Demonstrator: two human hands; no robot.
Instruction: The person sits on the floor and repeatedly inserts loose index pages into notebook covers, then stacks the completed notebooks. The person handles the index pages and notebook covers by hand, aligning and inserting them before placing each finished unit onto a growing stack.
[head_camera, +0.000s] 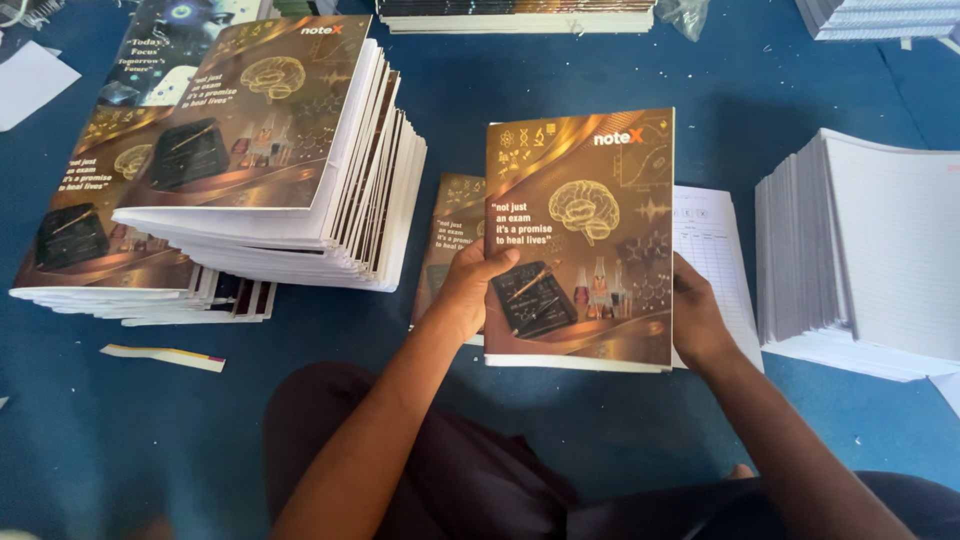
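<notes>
- Your left hand (468, 290) has its grip closed on the left edge of the notebook (580, 240), thumb lying across the glossy brown-and-gold cover near its lower left corner.
- Your right hand (698, 318) takes the same notebook at its lower right edge, grip wrapped round the side with the fingers hidden behind it.
- You hold the notebook between both hands, cover facing up towards you, raised a little over the blue floor (560, 420) in front of your lap.
- Directly under it lies a second notebook (452, 232) with the same cover, mostly hidden; only its left strip shows beside your left hand.
- A printed white sheet (712, 250) with ruled lines sticks out from behind the held notebook on its right side.
- To your left, a leaning stack of finished notebooks (300, 170) rests partly on a lower stack (100, 240) with matching covers.
- To your right sits a tall pile of uncovered white page blocks (870, 250), well apart from your right hand.
- More stacks (515, 15) lie along the far edge of the floor.
- A paper strip (162, 356) lies on the floor near your left knee.
</notes>
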